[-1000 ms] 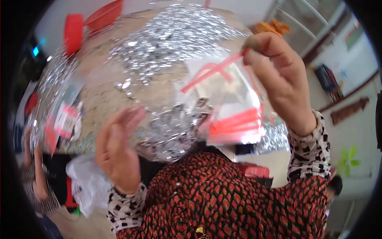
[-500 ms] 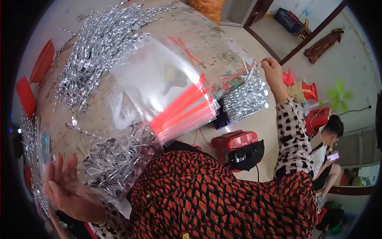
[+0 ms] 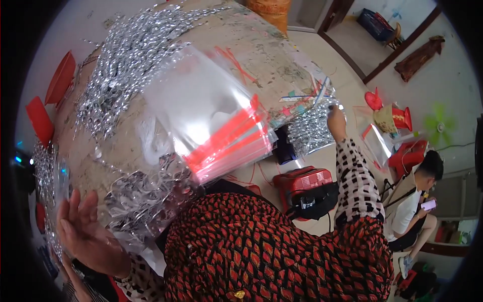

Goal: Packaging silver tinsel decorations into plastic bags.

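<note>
My left hand (image 3: 93,239) is open, palm up with fingers apart. It is beside a clear bag of shiny silver strips (image 3: 146,199), near the table's front left edge. My right hand (image 3: 337,123) is closed, with something dark at its fingertips, over the right side of a clear pack of silver twisted strands (image 3: 309,132). Whether anything lies within those fingers is hidden. Between my hands, a stack of clear plastic bags (image 3: 201,108) with red bands (image 3: 229,138) lies flat on the table. A small bundle of white thread (image 3: 151,138) lies to its left.
A large heap of silver twisted strands (image 3: 133,55) covers the table's far left. Red strips (image 3: 236,63) lie beyond the bags. A red machine-like box (image 3: 302,183) is below the table's right edge. At right, a seated person (image 3: 415,201) holds a phone near a green fan (image 3: 439,127).
My right hand has come down and inward toward the silver pack. The red strip stretched from its fingers earlier is no longer seen there. My left hand stays nearly in place.
</note>
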Demonstrator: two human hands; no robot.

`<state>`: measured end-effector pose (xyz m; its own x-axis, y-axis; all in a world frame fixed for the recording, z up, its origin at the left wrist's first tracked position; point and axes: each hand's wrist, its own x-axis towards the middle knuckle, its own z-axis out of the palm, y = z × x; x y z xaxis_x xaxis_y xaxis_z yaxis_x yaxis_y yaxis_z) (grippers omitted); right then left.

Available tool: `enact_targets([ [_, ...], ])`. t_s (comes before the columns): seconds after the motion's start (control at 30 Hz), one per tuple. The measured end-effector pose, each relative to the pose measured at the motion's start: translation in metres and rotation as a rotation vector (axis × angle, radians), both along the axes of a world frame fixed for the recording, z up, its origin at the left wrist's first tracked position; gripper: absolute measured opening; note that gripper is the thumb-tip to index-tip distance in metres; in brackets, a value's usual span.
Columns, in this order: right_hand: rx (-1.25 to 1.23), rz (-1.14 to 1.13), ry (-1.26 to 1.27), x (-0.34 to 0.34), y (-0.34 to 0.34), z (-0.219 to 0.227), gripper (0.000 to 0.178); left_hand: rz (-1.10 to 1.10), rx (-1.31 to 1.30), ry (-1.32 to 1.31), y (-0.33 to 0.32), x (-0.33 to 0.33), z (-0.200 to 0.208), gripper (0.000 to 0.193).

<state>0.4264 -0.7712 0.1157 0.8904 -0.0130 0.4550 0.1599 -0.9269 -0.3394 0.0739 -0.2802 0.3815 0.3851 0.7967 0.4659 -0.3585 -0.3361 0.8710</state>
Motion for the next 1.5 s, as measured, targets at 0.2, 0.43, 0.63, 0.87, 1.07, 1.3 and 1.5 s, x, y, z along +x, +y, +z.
enact_targets([
  [0.2, -0.433, 0.374, 0.984, -0.087, 0.059, 0.064, 0.026, -0.148, -0.013, -0.088, 0.009, 0.006, -0.006, 0.040],
  [0.43, 0.898, 1.076, 0.686, -0.175, 0.246, 0.224, 0.015, -0.163, -0.012, -0.122, 0.016, -0.014, -0.004, 0.038],
  [0.63, 1.060, 1.368, 0.535, -0.198, 0.325, 0.230, 0.015, -0.205, 0.009, -0.100, 0.021, -0.028, 0.001, 0.040],
  [0.87, 1.316, 1.316, 0.668, -0.206, 0.366, 0.231, 0.011, -0.149, -0.156, -0.161, 0.061, -0.035, -0.008, 0.036],
  [1.07, 1.233, 1.312, 0.609, -0.214, 0.383, 0.226, 0.018, -0.361, -0.110, -0.033, 0.087, -0.045, -0.032, 0.052],
  [1.3, 1.103, 1.353, 0.744, -0.216, 0.395, 0.240, 0.033, -0.426, -0.195, -0.048, 0.103, -0.055, -0.055, 0.034],
  [1.5, 0.823, 1.500, 0.560, -0.202, 0.416, 0.245, 0.016, -0.399, -0.189, -0.125, 0.099, -0.054, -0.049, 0.033],
])
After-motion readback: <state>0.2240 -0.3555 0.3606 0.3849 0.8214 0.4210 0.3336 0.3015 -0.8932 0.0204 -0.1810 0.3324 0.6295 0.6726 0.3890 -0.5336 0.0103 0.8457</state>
